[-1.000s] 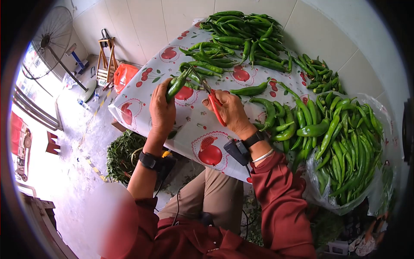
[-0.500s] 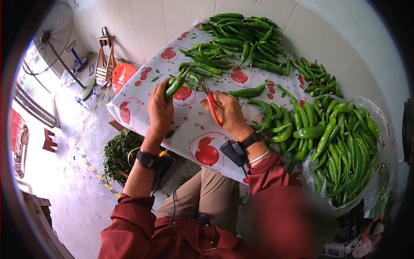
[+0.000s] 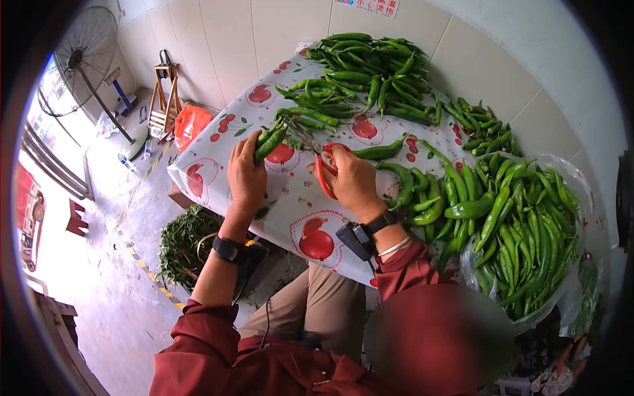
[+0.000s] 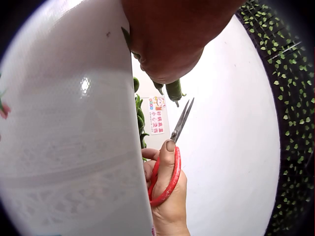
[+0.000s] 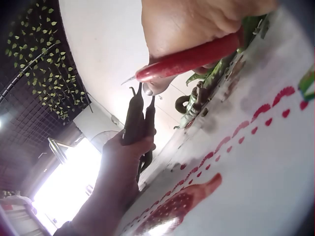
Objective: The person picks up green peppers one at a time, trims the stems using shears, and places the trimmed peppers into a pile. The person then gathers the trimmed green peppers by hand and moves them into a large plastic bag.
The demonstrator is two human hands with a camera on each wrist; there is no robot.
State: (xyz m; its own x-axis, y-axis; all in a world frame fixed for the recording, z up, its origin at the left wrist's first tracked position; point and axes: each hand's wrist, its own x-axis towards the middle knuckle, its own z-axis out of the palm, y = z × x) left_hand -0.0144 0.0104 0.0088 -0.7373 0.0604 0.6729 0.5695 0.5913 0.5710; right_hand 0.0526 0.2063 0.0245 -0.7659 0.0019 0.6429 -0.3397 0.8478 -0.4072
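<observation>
Green peppers (image 3: 270, 145) stand up from the left hand (image 3: 247, 175), whose fingers curl round them above the patterned tablecloth. Two stemmed ends of the held peppers (image 5: 134, 115) show in the right wrist view. Red-handled scissors (image 3: 323, 173) are gripped by the right hand (image 3: 353, 178), their blades pointing toward the pepper stems. In the left wrist view the scissor blades (image 4: 183, 120) look slightly parted, below the pepper tips (image 4: 174, 92). A single pepper (image 3: 381, 151) lies just beyond the right hand.
Piles of peppers (image 3: 376, 72) cover the table's far side. A plastic bag full of peppers (image 3: 528, 244) is at the right. A heap of leafy greens (image 3: 188, 241) sits below the table's left edge. A fan (image 3: 78, 58) and a red bag (image 3: 191, 124) stand on the left.
The scissors have tilted and their blades show more widely parted than half a second ago. The left hand keeps its hold on the peppers. The head view has shifted slightly.
</observation>
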